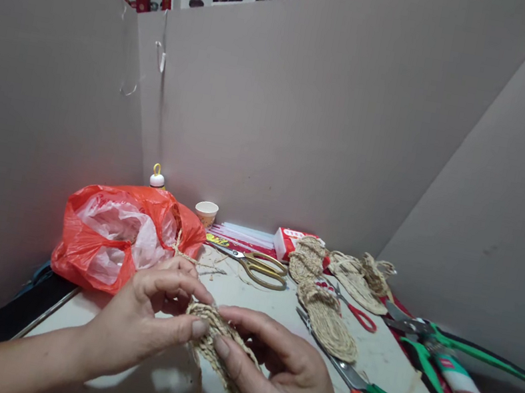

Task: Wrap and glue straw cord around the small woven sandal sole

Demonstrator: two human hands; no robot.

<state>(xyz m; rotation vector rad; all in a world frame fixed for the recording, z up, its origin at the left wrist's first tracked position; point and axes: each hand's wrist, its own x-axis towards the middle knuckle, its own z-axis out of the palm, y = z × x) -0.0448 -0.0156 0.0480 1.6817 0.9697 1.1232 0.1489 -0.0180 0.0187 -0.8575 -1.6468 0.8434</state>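
Pale desk [245, 295], lower half of frame. Red plastic bag [91, 247], left of centre. Left hand [139, 320] and right hand [295, 385], lower centre: each pinches the woven straw piece [216, 344] between thumb and fingertips, just above the desk. Green-handled shears [361, 383], lower right, beside the right hand. Risk, judged: a slackened pinch could loosen the weave; the shear blades could nick a drifting wrist.

A red plastic bag [103, 236], a paper cup [206, 212], gold scissors [260, 268] and green-handled cutters [443, 354] are sitting on the tabletop [386, 360].
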